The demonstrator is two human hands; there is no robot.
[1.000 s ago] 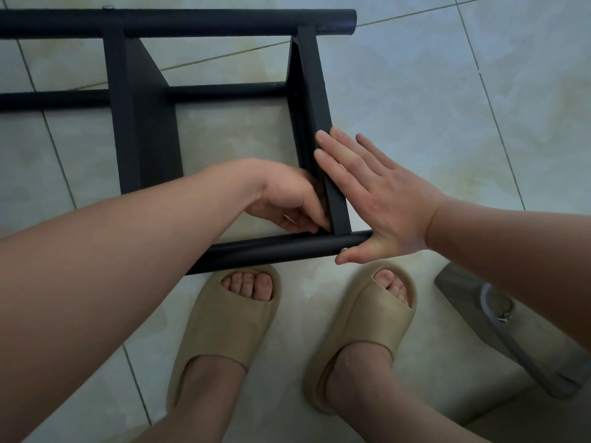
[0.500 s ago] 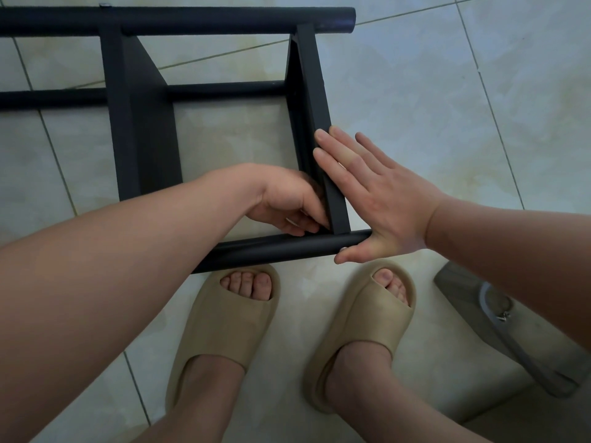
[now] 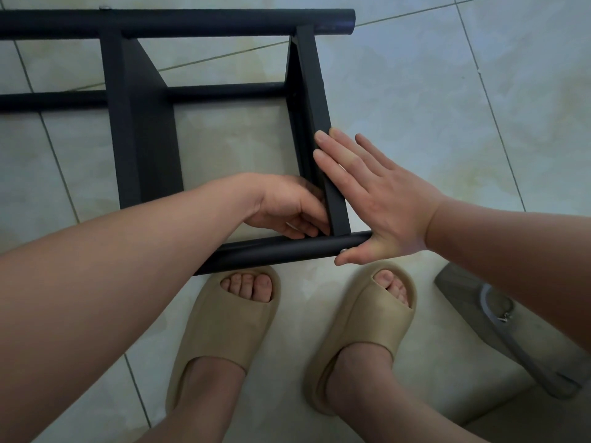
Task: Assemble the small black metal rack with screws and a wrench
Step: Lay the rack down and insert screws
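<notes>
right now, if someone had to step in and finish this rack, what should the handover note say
Left hand: fingers curled inside the near right corner of the rack, against the right crossbar; what its grip holds is hidden.
Right hand: flat, fingers straight on that crossbar's outer face, thumb by the screw at the near tube end.
Done: the frame lies on the tiled floor and looks put together; a screw head shows on the far tube.
Left: probably tightening this corner. No wrench in view.
</notes>
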